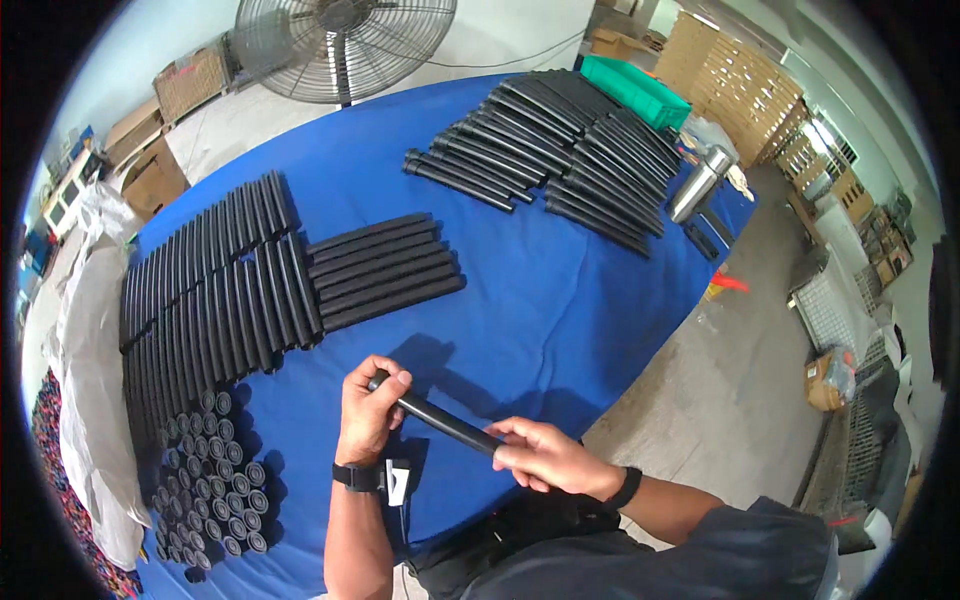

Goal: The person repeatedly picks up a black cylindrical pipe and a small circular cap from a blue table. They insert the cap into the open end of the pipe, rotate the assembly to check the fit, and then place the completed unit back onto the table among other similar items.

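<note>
A black tube (447,421) is held slantwise in front of me, above the blue tablecloth. Its upper left end sits in my left hand (374,400), whose thumb and fingers close round it. My right hand (548,456) grips the lower right end, with that tip hidden by the fingers. Beyond my left hand, several similar black tubes (385,270) lie side by side. Left of them, dense rows of black tubes (210,290) are laid out. Nearer on the left stands a cluster of small round grey-black caps or tube ends (215,490); which, I cannot tell.
At the far right lie stacked long black tubes (560,140), a green crate (635,92) behind them. A steel flask (701,184) is by the table's right edge. White sheeting (95,380) hangs along the left edge; a large fan (342,45) stands behind the blue-covered table (520,300).
</note>
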### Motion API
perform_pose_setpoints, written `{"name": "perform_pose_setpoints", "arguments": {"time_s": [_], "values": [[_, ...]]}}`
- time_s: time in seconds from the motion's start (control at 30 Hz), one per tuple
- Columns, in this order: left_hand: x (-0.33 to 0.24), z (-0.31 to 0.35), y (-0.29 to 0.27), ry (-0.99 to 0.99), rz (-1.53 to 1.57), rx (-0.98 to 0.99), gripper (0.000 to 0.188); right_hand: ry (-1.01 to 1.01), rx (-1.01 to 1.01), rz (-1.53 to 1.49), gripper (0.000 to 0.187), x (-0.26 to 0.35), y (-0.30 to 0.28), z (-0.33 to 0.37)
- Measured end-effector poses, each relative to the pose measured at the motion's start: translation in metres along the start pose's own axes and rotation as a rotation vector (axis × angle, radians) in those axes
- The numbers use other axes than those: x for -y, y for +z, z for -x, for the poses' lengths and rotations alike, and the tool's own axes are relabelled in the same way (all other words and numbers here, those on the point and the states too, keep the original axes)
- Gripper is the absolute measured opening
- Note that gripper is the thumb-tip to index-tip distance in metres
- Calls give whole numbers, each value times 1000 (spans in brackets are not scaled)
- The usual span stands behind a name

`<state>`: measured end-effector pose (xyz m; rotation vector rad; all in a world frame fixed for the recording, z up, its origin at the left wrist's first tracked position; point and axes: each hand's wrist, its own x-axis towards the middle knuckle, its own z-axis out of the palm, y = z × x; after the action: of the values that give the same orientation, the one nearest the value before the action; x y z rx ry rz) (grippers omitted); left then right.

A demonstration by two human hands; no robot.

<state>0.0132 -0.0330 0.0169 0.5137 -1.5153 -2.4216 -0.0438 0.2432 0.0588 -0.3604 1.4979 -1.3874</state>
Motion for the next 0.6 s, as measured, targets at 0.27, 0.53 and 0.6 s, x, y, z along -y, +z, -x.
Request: {"name": "perform_pose_setpoints", "arguments": {"time_s": [0.27,0.53,0.6], "values": [[-2,0,6,3,-67,-40,12,-156,-65,455,35,-8,-6,0],[-3,0,7,33,70,59,13,244,261,-400,39,-7,-9,6],[-2,-2,6,-10,10,27,13,134,143,-141,36,-9,-4,4]]}}
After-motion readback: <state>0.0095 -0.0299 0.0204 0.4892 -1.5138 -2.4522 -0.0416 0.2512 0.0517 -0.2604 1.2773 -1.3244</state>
